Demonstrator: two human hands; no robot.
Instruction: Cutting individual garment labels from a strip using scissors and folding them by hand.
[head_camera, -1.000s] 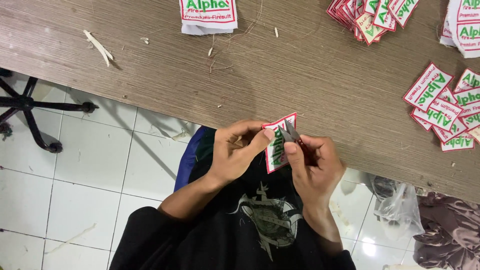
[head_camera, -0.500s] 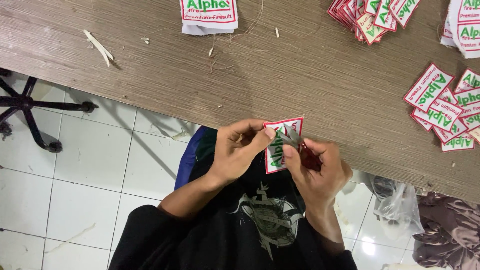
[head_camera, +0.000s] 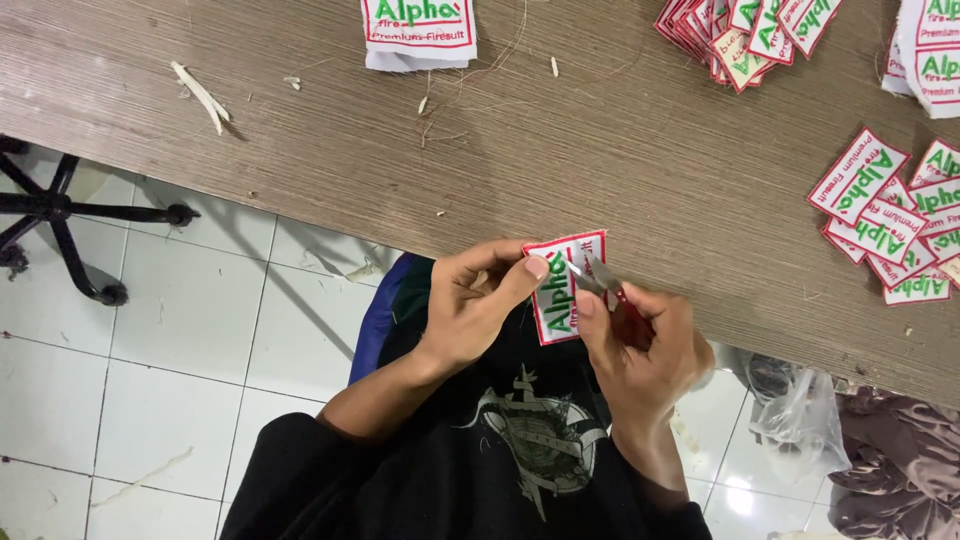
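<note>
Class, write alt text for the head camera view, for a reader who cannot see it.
Seen from above, a person's left hand pinches a white embroidered patch with a red border while the right hand works small red-handled snips at its edge, just off a wooden table. More patches lie in heaps along the table's right side, and loose thread scraps lie to the left.

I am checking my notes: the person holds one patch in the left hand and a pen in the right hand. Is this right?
Not quite. In the head view the left hand does hold the patch, but the right hand holds small snips with metal blades, not a pen.
</note>
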